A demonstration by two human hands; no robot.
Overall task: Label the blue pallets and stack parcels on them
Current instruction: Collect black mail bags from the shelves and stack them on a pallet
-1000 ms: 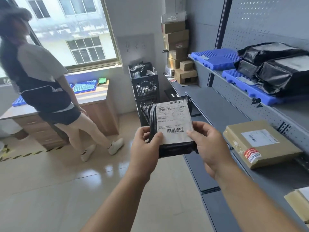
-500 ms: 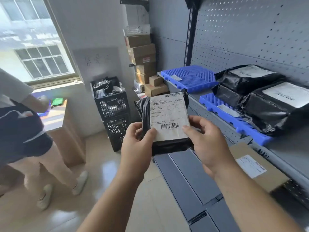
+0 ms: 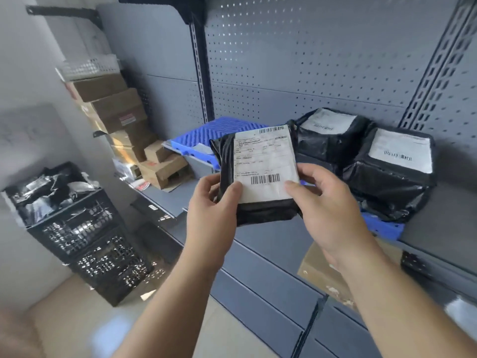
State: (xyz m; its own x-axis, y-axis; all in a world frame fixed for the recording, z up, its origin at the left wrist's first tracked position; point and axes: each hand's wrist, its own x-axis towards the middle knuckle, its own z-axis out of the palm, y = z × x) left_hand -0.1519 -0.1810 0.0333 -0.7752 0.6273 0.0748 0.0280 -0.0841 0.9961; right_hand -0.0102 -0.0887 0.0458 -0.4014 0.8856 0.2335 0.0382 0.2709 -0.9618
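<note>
A parcel storeroom: grey pegboard shelving [image 3: 309, 73] carrying bagged parcels [image 3: 392, 174], stacked cartons [image 3: 116, 109], black crates [image 3: 85, 233].

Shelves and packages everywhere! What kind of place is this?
Probably a parcel storeroom: labelled black parcels sit on a blue pallet on grey metal shelving, and cardboard boxes are stacked at its far end.

Label [image 3: 265, 161]: print on held parcel [image 3: 260, 210] too small/blurred to read, centre frame.
Near blue pallet [image 3: 382, 226]: mostly hidden under black parcels [image 3: 392, 187], right of centre.
Far blue pallet [image 3: 206, 135]: right part behind held parcel.
Brown box [image 3: 322, 275]: lower right, partly under R forearm [image 3: 387, 293].
Crates [image 3: 85, 236]: left, motion-blurred.
L hand [image 3: 211, 205]: fingers behind parcel, unseen.
</note>
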